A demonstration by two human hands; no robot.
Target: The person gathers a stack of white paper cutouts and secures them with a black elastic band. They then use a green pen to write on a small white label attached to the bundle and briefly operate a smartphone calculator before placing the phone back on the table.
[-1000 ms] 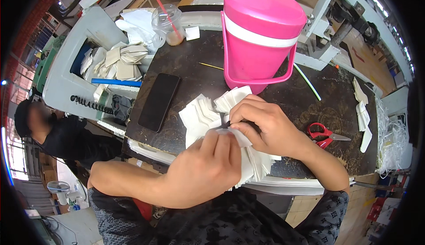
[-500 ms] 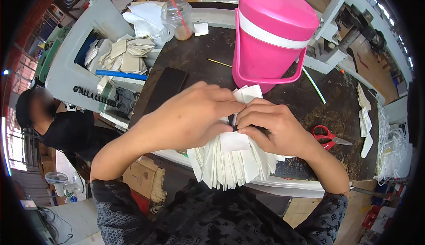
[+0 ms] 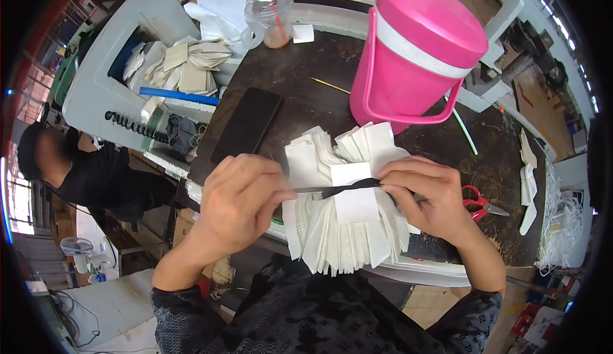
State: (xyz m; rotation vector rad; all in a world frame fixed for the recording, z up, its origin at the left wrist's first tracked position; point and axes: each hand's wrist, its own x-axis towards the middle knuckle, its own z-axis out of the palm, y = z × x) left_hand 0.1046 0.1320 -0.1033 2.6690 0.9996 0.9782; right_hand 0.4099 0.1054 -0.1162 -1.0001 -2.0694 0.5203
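Observation:
A thick bundle of white fabric or paper pieces [image 3: 319,236] lies at the table's front edge, fanned out above and below its middle. Across that middle runs a black strip [image 3: 348,188], drawn sideways between my hands. My left hand [image 3: 241,200] pinches its left end, a little off the bundle. The other end is between the thumb and fingers of my right hand [image 3: 429,191], at the bundle's right side. A flat white square piece [image 3: 357,207] sits on top, under the strip. Whether the strip is knotted underneath I cannot see.
A pink bucket with lid [image 3: 408,53] stands behind the bundle. A black phone [image 3: 248,124] lies left, red-handled scissors [image 3: 476,204] right. Further back are a plastic cup [image 3: 271,18] and a pile of pale pieces [image 3: 191,66]. A person [image 3: 96,178] is at far left.
My hands have drawn apart, the left going left, each holding an end of the black strip. They were close together over the bundle's middle, which now shows.

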